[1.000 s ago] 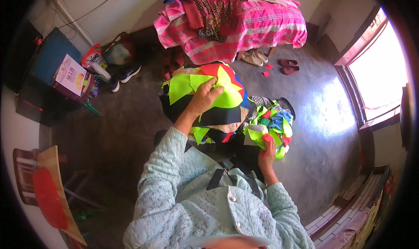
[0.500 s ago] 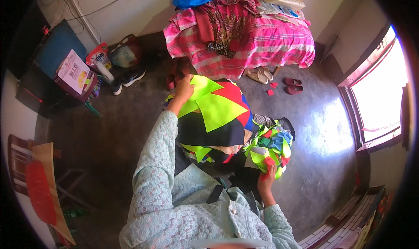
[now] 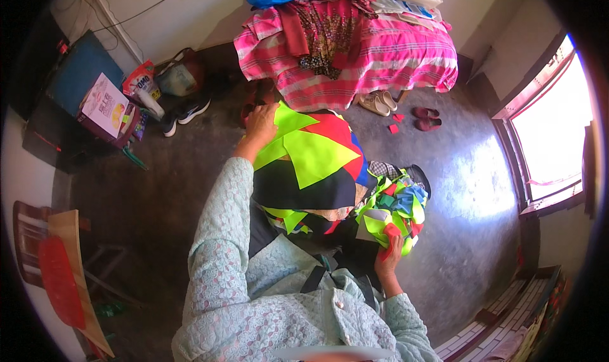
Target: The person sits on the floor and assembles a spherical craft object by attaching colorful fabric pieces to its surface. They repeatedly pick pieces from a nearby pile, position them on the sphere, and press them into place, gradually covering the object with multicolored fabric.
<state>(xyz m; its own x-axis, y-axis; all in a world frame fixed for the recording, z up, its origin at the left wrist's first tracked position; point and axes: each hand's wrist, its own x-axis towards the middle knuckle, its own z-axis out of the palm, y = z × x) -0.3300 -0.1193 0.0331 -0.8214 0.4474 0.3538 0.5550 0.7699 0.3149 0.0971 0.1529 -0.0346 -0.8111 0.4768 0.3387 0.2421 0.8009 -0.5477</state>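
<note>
In the head view, lime-green fabric pieces [image 3: 320, 160] are spread across a black, red and blue cloth bundle [image 3: 298, 189]; their left edge is touched by the left hand [image 3: 259, 127], though whether its fingers are clamped cannot be told. A red scrap [image 3: 392, 233] is pinched between the right hand's [image 3: 388, 263] fingers, beside heaped multicoloured scraps [image 3: 406, 200].

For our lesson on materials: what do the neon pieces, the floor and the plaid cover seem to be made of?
Neon pieces: perhaps felt or other fabric, matt; they show flat faces with crisp cut edges.
Floor: probably smooth concrete, slightly glossy; bright light glares off its mottled grey.
Plaid cover: likely woven cloth, matt; it drapes in soft folds.
</note>
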